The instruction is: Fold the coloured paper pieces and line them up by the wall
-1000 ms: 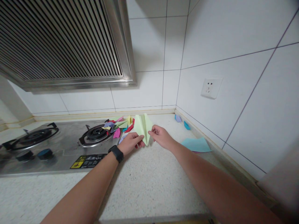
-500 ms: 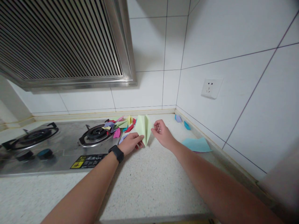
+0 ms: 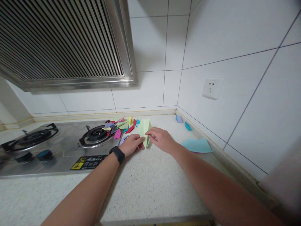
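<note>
A pale green paper airplane [image 3: 144, 126] is between my two hands over the counter, its narrow point towards me and its wings towards the wall. My left hand [image 3: 133, 143], with a black watch on the wrist, grips its left side, thumb on top. On the right side of the paper, my right hand [image 3: 161, 139] pinches near the middle fold, fingers closed together. Just behind and left lies a heap of folded coloured papers [image 3: 122, 125], pink, yellow, red, green and purple, partly on the stove's edge.
A gas stove [image 3: 61, 150] with black burner grates fills the left, under a steel range hood [image 3: 70, 44]. Light blue paper sheets [image 3: 198, 145] lie right of my forearm. Small blue and purple folded pieces [image 3: 188, 126] rest by the right wall, below a socket [image 3: 213, 88].
My right hand has moved left from beside the paper airplane and now pinches it. The wings have drawn a little closer together. My left hand keeps its hold.
</note>
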### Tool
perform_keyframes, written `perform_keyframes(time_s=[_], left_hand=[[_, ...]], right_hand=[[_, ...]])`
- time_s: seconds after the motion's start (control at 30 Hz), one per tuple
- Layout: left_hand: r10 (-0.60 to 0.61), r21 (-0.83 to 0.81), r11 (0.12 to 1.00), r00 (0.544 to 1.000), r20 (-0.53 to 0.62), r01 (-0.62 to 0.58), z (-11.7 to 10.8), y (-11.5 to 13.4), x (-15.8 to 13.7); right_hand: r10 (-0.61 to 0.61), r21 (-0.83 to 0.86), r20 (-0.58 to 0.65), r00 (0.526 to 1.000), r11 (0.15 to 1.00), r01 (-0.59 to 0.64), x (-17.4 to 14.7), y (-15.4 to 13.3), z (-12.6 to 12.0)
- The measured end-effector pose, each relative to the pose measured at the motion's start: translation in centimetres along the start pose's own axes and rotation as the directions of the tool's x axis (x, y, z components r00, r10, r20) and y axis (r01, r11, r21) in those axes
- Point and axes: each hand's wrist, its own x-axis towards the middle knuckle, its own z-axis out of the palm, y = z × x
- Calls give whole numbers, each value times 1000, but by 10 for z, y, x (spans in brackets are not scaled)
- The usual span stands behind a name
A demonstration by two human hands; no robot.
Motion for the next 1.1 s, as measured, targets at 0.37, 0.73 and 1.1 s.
perform_keyframes(time_s=[0.37,0.73,1.1], left_hand=[[14,-190,982,999,31,-8,-6,1,3],[24,-79,997,1000,5,-24,-6,-3,4],[231,149,971,904,-360,-189,-15,-3,10]], right_hand=[[235,286,-70,969,936,-206,2,14,7],[555,816,42,831,460,-349,11,18,5],[558,829,153,815,377,-413,10,17,5]])
